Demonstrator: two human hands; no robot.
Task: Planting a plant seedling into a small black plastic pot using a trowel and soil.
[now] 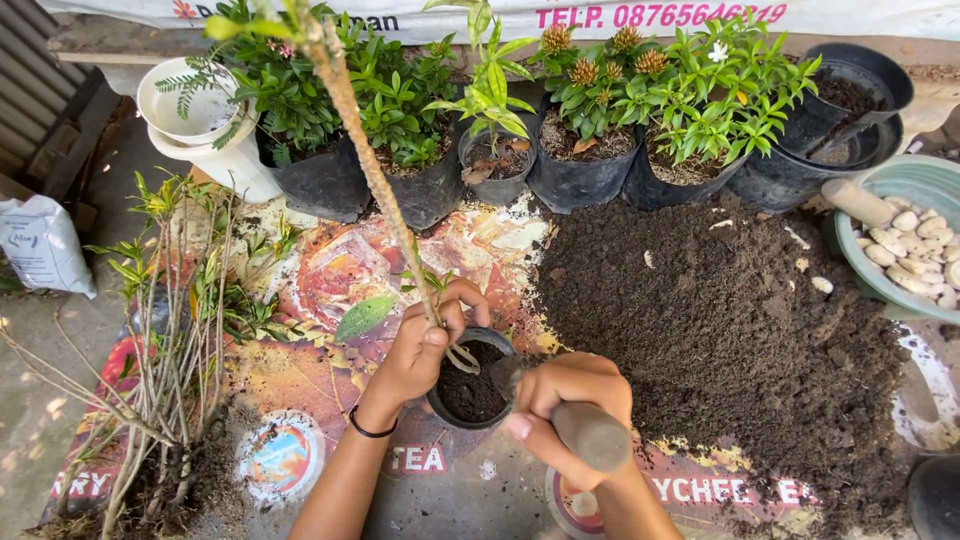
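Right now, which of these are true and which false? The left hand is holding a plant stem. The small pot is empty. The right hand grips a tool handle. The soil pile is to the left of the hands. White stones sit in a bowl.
1. The left hand holds a plant stem over the small pot: true.
2. The small pot is empty: false, it has dark soil in it.
3. The right hand grips a tool handle: true.
4. The soil pile lies left of the hands: false, it lies to their right.
5. White stones sit in a bowl: true, a green one at the right edge.
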